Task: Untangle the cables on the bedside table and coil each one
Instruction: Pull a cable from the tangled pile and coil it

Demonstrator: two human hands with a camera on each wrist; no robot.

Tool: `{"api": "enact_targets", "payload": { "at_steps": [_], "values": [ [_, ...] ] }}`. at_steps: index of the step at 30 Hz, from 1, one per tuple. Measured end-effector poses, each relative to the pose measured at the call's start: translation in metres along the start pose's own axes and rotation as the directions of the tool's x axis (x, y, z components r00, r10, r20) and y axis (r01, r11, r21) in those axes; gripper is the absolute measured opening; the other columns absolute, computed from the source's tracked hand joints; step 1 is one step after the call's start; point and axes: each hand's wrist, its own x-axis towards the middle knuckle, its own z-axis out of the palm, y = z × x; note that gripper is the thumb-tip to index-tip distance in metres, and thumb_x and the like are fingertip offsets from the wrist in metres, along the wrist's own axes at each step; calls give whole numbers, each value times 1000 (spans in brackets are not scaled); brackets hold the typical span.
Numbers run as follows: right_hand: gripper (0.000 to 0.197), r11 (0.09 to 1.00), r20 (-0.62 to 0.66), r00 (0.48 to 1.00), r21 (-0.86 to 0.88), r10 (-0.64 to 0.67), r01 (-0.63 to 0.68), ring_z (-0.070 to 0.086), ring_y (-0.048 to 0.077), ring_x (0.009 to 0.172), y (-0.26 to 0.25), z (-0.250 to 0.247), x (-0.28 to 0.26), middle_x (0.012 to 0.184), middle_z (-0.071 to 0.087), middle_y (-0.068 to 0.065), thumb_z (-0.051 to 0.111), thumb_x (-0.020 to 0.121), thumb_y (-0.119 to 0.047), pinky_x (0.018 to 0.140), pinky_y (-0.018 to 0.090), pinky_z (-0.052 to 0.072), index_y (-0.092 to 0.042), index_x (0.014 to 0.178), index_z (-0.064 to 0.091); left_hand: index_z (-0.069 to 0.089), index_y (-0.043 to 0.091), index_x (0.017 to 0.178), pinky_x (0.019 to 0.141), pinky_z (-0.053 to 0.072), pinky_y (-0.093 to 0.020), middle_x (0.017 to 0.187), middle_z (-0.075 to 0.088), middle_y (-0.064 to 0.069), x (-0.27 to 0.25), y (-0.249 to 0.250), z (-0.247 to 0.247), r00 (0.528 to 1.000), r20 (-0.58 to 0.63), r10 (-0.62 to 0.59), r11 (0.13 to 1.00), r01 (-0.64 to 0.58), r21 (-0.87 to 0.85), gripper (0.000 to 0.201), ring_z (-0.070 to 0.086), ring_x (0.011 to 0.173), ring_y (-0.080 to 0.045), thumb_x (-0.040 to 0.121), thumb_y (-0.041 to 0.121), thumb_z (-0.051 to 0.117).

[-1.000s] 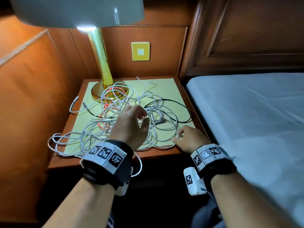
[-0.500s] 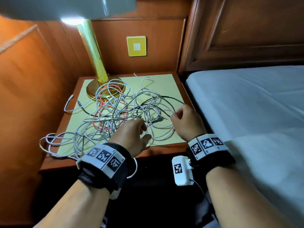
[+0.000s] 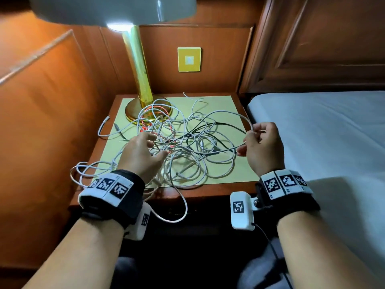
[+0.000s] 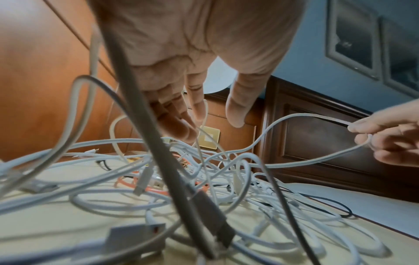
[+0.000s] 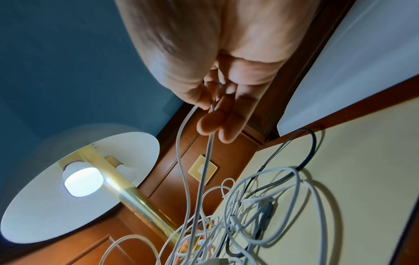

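A tangle of white cables [image 3: 187, 147] lies on the yellow mat [image 3: 225, 167] of the bedside table [image 3: 208, 195]. An orange cable [image 3: 154, 106] and a black cable [image 3: 225, 127] are mixed into it. My right hand [image 3: 248, 140] is raised at the tangle's right side and pinches a loop of white cable [image 3: 229, 112], which runs back into the heap. The pinch shows in the right wrist view, right hand [image 5: 211, 114] on the cable [image 5: 181, 143]. My left hand [image 3: 159, 146] hovers over the heap's middle, its fingers [image 4: 199, 111] relaxed and holding nothing.
A lamp with a gold base [image 3: 145, 109] stands at the table's back left, its shade [image 3: 112, 7] overhead. The bed [image 3: 323, 132] is at the right and wood panelling at the left. White cable loops hang over the front edge [image 3: 177, 217] and the left edge [image 3: 77, 174].
My right hand left the table's front edge, took hold of a white cable at the tangle's right side and lifted it. My left hand stayed over the heap and its fingers loosened.
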Motion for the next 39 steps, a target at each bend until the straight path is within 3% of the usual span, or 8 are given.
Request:
{"api": "enact_targets", "payload": {
  "at_steps": [6,12,16,21,25,27,34,39],
  "values": [
    [9,984,208,964,-41,-164,176,70,10,57,-7,23,-12,82,63,-1,49,101,-16,70,44,61,-23,105,50,60,20,117,61,38,-14,95,67,5,0,0,9,998,-21,64,996,-65,-57,35,59,75,-10,86,28,76],
    [21,939,415,848,57,-331,339,71,10,62,-25,33,-27,90,60,-1,52,100,-10,69,36,60,-31,102,52,14,33,156,57,38,-16,89,63,9,-1,13,21,982,-94,165,951,-184,-249,97,54,56,-3,84,21,78],
    [20,930,435,826,235,-360,282,73,20,69,-31,39,-31,92,60,9,51,101,-7,78,49,60,-28,102,50,29,35,151,59,40,-18,87,64,10,3,13,22,983,-46,176,940,-182,-289,85,53,57,-2,83,22,79],
    [11,855,399,850,508,-343,106,73,28,77,-37,42,-30,93,60,16,43,103,-2,79,35,59,-13,105,44,60,30,123,50,35,-11,102,54,-3,1,16,27,952,201,231,936,-161,-314,47,48,62,-17,85,2,61],
    [13,787,358,901,616,-245,-31,73,30,78,-37,37,-23,88,64,10,37,105,1,81,33,58,-11,104,42,55,20,127,67,39,-8,114,45,-1,-2,18,25,964,149,219,965,-191,-179,44,51,83,-15,85,10,65],
    [13,778,359,905,626,-227,-54,72,29,73,-35,34,-20,83,64,6,38,104,1,81,36,58,-12,103,43,49,21,125,77,48,-24,118,43,0,-4,16,27,976,60,210,969,-199,-147,50,52,90,-18,82,20,75],
    [10,833,440,853,554,-281,-11,62,24,59,-35,37,-27,77,60,6,48,100,-5,65,36,56,-15,102,50,2,37,154,81,56,-45,153,41,-3,2,17,30,988,-81,130,940,-149,-307,114,65,76,-28,77,19,83],
    [10,802,449,864,590,-227,-96,59,20,55,-33,37,-25,76,60,4,50,98,-6,66,37,56,-14,103,51,19,32,156,68,43,-29,112,62,10,1,15,29,977,90,192,957,-166,-237,93,49,60,-7,85,14,76]
  ]
}}
